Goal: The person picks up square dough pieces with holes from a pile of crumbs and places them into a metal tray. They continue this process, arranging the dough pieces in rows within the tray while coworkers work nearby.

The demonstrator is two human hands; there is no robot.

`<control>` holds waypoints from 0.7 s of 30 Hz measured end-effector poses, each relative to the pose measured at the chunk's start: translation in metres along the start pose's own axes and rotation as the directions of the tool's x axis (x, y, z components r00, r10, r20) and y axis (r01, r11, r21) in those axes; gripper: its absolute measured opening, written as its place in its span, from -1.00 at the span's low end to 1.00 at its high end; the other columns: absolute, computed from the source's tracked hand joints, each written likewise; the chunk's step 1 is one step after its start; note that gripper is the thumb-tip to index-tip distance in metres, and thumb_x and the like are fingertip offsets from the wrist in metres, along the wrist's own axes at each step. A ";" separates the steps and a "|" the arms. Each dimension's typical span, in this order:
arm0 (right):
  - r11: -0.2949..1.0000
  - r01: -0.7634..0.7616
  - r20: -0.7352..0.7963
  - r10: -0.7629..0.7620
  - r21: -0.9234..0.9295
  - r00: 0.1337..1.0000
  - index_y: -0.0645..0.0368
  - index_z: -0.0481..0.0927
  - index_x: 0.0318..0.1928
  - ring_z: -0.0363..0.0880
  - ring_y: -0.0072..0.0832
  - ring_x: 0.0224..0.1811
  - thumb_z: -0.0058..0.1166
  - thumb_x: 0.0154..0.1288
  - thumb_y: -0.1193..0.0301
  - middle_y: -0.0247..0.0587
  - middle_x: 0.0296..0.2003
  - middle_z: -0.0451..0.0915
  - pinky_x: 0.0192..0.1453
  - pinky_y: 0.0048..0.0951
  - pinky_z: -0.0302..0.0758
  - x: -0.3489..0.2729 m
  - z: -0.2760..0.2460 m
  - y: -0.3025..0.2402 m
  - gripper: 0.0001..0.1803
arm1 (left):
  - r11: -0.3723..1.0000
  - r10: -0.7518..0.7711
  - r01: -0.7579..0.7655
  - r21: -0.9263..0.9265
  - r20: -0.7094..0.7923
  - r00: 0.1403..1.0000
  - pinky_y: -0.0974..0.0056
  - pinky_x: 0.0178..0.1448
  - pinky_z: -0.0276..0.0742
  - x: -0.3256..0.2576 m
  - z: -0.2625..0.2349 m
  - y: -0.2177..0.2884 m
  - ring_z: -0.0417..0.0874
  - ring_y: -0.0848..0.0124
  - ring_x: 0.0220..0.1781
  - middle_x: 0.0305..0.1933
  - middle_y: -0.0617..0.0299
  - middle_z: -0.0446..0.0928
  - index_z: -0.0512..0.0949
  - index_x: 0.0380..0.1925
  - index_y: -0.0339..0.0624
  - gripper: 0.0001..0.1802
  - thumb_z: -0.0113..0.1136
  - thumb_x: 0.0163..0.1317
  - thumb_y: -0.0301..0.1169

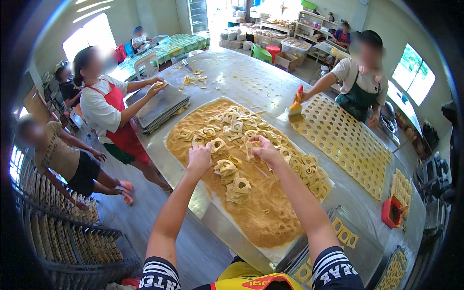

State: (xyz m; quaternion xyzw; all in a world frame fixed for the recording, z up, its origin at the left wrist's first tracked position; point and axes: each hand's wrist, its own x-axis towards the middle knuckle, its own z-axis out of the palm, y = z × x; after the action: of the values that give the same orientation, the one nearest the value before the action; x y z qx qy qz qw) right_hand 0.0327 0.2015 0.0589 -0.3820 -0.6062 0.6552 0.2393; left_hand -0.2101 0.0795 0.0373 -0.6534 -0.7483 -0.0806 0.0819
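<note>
Square pieces of pale dough with round holes lie in loose heaps on a bed of brown crumbs, spread over a white sheet on the metal table. My left hand is closed at the left of the heap, its fingertips on the edge of a holed dough square. To its right, my right hand pinches a dough piece between thumb and fingers, just above the pile. Small piles of the squares lie between my forearms.
Across the table a co-worker's hand brushes a large punched dough sheet with a pastry brush. A red tub stands at right. Another co-worker handles stacked metal trays at left. Dark racks stand on the floor, lower left.
</note>
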 end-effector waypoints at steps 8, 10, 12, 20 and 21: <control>0.955 0.035 0.132 0.004 -0.295 0.991 0.11 0.48 0.07 0.44 -0.69 -0.33 0.11 0.11 0.59 -0.38 -0.23 0.52 -0.28 -0.57 0.41 -0.096 -0.052 0.040 -0.55 | 0.996 0.067 -0.080 0.031 0.311 0.948 0.10 -0.06 0.57 0.040 0.003 0.109 0.68 0.21 -0.09 -0.21 0.14 0.68 0.69 -0.29 -0.09 -0.77 0.20 0.13 -0.25; 0.976 0.059 0.179 -0.021 -0.211 0.984 0.12 0.47 0.06 0.42 -0.69 -0.33 0.10 0.12 0.58 -0.39 -0.23 0.49 -0.27 -0.57 0.40 -0.122 -0.053 0.046 -0.56 | 0.990 0.022 -0.067 0.125 0.331 0.943 0.14 -0.12 0.60 0.048 0.026 0.113 0.72 0.23 -0.16 -0.19 0.12 0.70 0.71 -0.28 -0.07 -0.72 0.25 0.11 -0.17; 0.974 0.071 0.161 -0.036 -0.213 0.986 0.12 0.48 0.06 0.44 -0.67 -0.32 0.11 0.13 0.58 -0.41 -0.23 0.50 -0.27 -0.56 0.42 -0.147 -0.061 0.056 -0.57 | 0.996 -0.031 -0.005 0.088 0.407 0.913 0.13 -0.13 0.61 0.059 0.046 0.108 0.72 0.21 -0.20 -0.20 0.12 0.70 0.72 -0.28 -0.08 -0.71 0.29 0.08 -0.15; 0.996 -0.080 -0.288 0.062 -0.050 0.956 0.06 0.52 0.03 0.42 -0.66 -0.30 0.10 0.14 0.54 -0.42 -0.29 0.45 -0.19 -0.54 0.41 -0.262 -0.134 0.057 -0.60 | 0.275 0.312 0.370 -0.887 0.447 0.839 0.36 -0.23 0.59 0.023 -0.010 0.190 0.64 0.46 -0.38 -0.36 0.19 0.66 0.59 -0.25 -0.32 -0.80 0.24 0.13 -0.46; 0.995 -0.062 -0.308 0.036 -0.076 0.951 0.08 0.50 0.05 0.48 -0.66 -0.24 0.05 0.18 0.59 -0.40 -0.22 0.47 -0.13 -0.57 0.44 -0.270 -0.138 0.053 -0.61 | 0.189 0.401 0.474 -0.860 0.508 0.762 0.42 -0.22 0.59 0.010 -0.008 0.200 0.64 0.53 -0.32 -0.27 0.23 0.65 0.57 -0.10 -0.27 -0.74 0.18 0.19 -0.53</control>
State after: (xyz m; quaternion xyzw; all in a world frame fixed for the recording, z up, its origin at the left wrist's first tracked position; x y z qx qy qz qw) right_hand 0.3101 0.0676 0.0677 -0.5037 -0.5794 0.5674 0.2977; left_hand -0.0134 0.1141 0.0504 -0.5110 -0.5106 -0.3092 -0.6185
